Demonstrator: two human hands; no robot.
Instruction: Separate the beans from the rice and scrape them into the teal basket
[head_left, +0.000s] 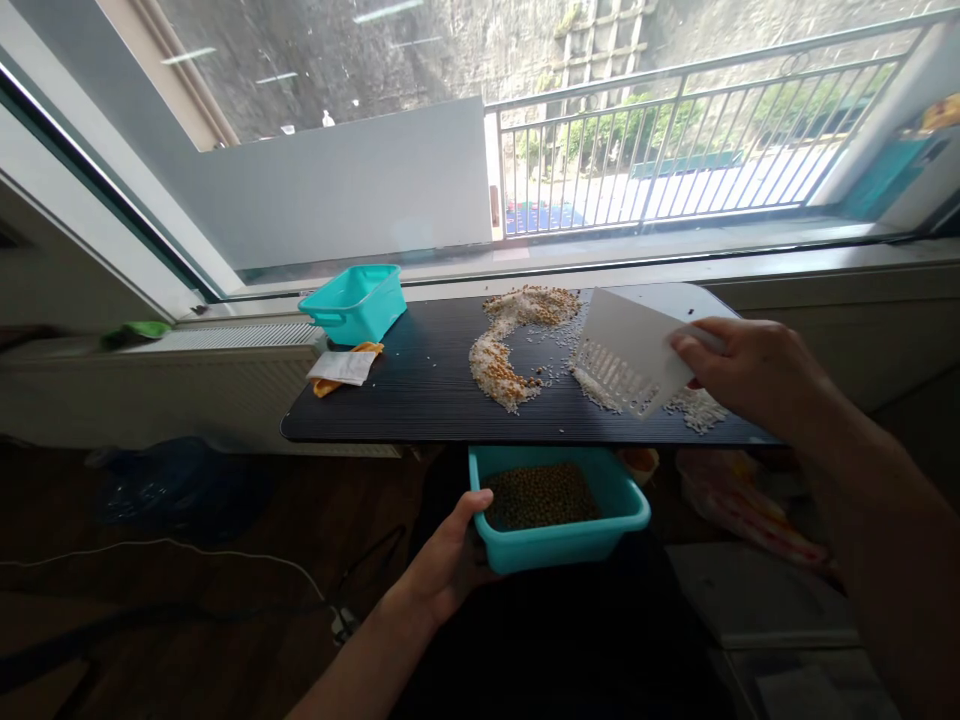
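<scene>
My left hand (448, 560) grips the left corner of a teal tub (628, 520) filled with brownish beans, held just below the front edge of a black tabletop (420, 385). My right hand (750, 375) is closed on a white slotted scoop (626, 350), whose edge rests on the tabletop among white rice grains (701, 410). A curved pile of mixed rice and yellow-brown beans (499, 365) lies left of the scoop.
A second teal tub (356, 300) stands at the tabletop's back left, with a small white-and-orange packet (343, 368) beside it. A radiator (202, 345) and window sill run behind. A white cable (187, 548) crosses the dark floor at left.
</scene>
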